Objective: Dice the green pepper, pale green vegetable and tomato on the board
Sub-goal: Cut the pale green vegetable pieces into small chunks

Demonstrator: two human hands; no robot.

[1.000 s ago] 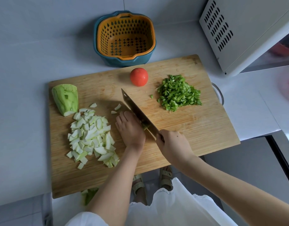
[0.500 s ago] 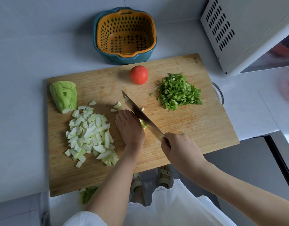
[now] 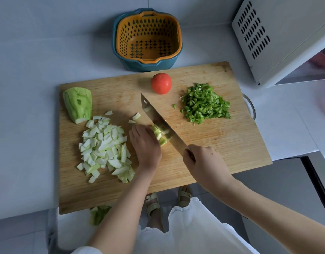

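the right hand (image 3: 203,160) grips the handle of the knife (image 3: 161,123), whose blade slants away from it over the board (image 3: 222,140). just left of the blade, the left hand (image 3: 145,143) curls its fingers down on a pale green strip (image 3: 159,134). the diced pale pile (image 3: 104,151) lies left of that hand, the uncut chunk (image 3: 78,105) beyond it. the whole tomato (image 3: 161,83) and diced green pepper (image 3: 203,103) lie beyond the right hand.

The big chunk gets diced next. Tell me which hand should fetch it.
Left. The left hand only holds the strips and lies nearer the chunk; the right hand grips the knife.
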